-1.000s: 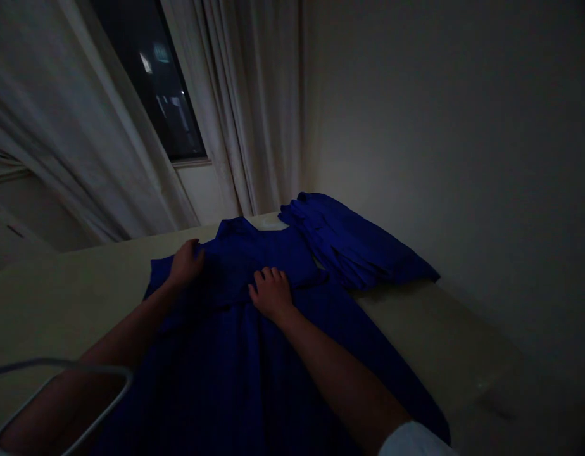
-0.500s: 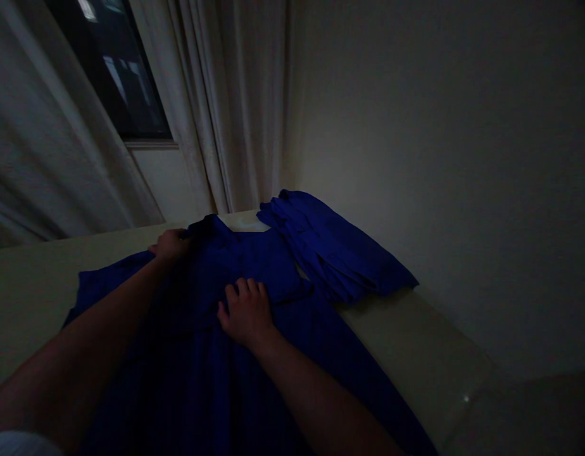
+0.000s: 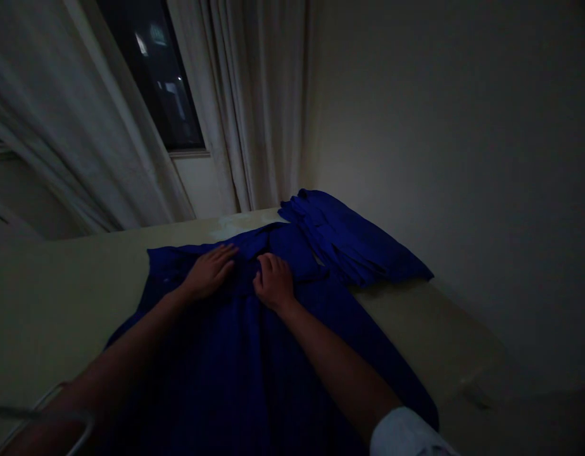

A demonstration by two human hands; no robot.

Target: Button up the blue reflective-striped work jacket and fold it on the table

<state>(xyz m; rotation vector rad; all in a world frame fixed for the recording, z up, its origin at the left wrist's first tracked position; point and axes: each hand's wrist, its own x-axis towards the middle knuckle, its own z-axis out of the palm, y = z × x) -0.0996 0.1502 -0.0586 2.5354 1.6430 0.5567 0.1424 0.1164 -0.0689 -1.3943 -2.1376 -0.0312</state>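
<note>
Head view, left hand [image 3: 209, 272]: open, flat on my blue dress [image 3: 226, 361].
Right hand [image 3: 273, 282]: curled on the dress, grip unclear.
Far right: folded blue fabric [image 3: 349, 240] on the table [image 3: 416, 329].

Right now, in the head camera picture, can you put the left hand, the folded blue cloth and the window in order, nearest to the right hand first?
From the right hand:
1. The left hand, just to its left, on the blue dress.
2. The folded blue cloth, ahead and to the right.
3. The window, farthest, high up on the left.

Reaching forward here, left hand [image 3: 209, 272] lying pretty flat, just beside the right hand [image 3: 273, 282], which is curled up more.
</note>
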